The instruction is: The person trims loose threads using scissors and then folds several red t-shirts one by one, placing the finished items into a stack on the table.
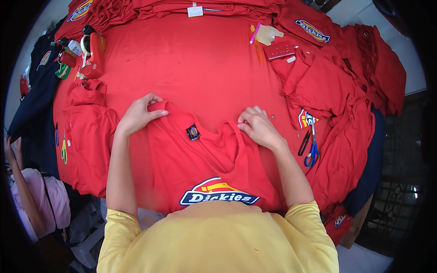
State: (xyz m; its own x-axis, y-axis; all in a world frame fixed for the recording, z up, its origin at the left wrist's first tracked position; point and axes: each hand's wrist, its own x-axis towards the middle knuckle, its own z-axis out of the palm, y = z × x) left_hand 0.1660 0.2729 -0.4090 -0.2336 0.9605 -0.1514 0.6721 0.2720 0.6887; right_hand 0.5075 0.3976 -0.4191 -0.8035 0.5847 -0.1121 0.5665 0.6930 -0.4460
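A red shirt (180, 157) lies in front of me, neck end away from me, with its lower part hidden by my body. A small dark label (193, 132) sits inside the neckline, and a blue, white and yellow print (221, 193) crosses the chest. My left hand (140, 114) is closed on the shirt's left shoulder, thumb on top and fingertips partly hidden. At the right shoulder edge, beside the neck opening, my right hand (259, 127) pinches the fabric, its fingers curled.
Red cloth covers the table (173, 59). Blue-handled scissors (312, 152) and black snips (304, 143) lie right; yellow-handled scissors (64, 150) lie left. A red tape dispenser (94, 54) stands far left. Red garments (332, 91) are heaped right. Another person's arm (27, 195) shows at left.
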